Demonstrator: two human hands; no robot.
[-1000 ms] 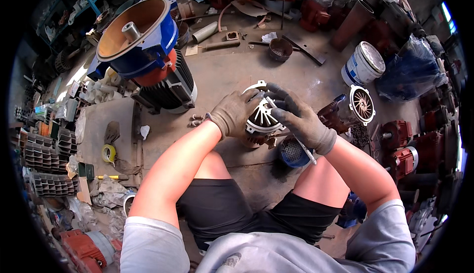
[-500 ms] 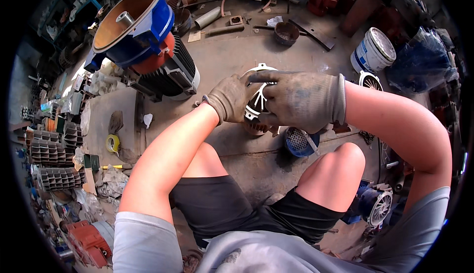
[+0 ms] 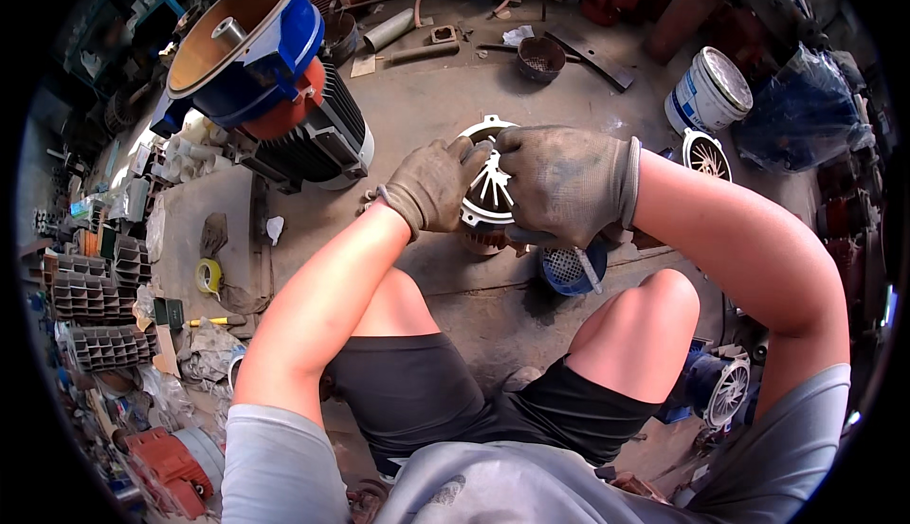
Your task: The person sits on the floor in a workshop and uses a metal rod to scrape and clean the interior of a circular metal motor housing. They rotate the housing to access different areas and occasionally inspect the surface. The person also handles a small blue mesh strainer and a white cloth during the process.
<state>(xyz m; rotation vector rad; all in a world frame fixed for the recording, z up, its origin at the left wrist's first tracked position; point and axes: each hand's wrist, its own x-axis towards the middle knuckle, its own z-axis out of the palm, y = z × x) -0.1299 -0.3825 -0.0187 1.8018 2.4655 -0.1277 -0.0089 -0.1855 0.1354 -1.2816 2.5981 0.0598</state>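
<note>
A small motor stands upright on the floor between my knees and the large motor, its pale round end cover (image 3: 490, 204) facing up with thin ribs spreading over a dark middle. My left hand (image 3: 431, 186), in a dirty grey-brown work glove, bends its fingers over the cover's left side; whatever its fingertips pinch is hidden. From the right, my right hand (image 3: 569, 183), gloved alike, curls its fingers over the cover's right part, with the thumb low by the rim. A blue basket (image 3: 569, 273) with a perforated bottom and a pale stick-like tool (image 3: 591, 271) sits just below that hand.
A large blue, red and black motor (image 3: 318, 126) leans at upper left. At right stand a white bucket (image 3: 709, 90) and another ribbed round cover (image 3: 706, 156). A rusty bowl (image 3: 541, 59) and metal bars lie beyond. Yellow tape (image 3: 209, 276) lies left; a blue motor (image 3: 711, 387) sits lower right.
My right fingers, stretched across toward my left hand before, have drawn back and curled. More of the cover's ribs show between my hands. The whole view has shifted slightly.
</note>
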